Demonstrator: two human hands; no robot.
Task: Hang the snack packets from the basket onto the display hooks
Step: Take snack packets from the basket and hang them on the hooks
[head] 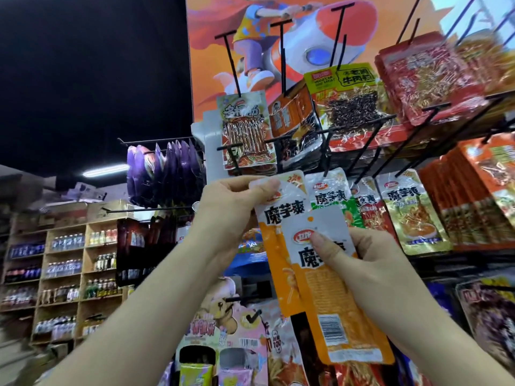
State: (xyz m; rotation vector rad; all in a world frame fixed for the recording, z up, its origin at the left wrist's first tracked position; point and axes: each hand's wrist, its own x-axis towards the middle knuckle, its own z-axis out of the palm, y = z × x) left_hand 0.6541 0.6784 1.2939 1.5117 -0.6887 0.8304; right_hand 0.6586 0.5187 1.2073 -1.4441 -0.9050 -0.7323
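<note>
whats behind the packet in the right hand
Behind the front packet in the right hand lies a matching orange packet, pinched at its top by the left hand. Its right side is covered, so that part cannot be seen.

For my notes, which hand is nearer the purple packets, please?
Left. The left hand is just right of the purple packets; the right hand is lower and farther right.

hands (292, 229) gripping orange packets (281, 215), display hooks (326, 160)
</note>
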